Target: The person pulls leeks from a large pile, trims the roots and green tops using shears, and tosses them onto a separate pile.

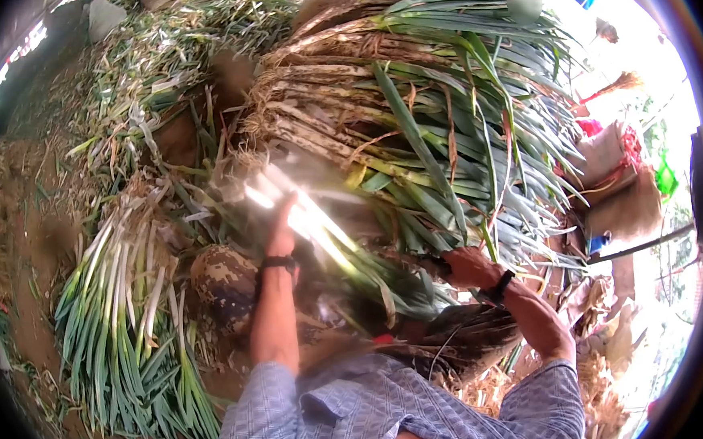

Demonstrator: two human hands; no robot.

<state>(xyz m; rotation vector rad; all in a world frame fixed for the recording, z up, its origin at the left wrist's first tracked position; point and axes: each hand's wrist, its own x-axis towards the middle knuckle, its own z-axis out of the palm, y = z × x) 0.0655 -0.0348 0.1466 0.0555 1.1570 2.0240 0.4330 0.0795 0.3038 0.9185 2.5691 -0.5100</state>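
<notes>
My left hand (281, 224) is closed around the white stems of a few large green onions (320, 229), which slant down to the right across my lap. Bright light washes out part of these stems. My right hand (469, 267) is a fist near the green leaf ends, with a dark, narrow thing (428, 263) at its finger side that I cannot make out. Just beyond both hands lies a big heap of green onions (336, 100), soil-stained roots to the left and leaves to the right.
On the ground at the left lies a bundle of cleaner green onions (124, 314) with white stems. Stripped leaf scraps (188, 44) cover the ground behind. Sacks (624, 195) stand at the right, beside a dark bar (643, 243). My camouflage-clad knee (222, 280) is near my left wrist.
</notes>
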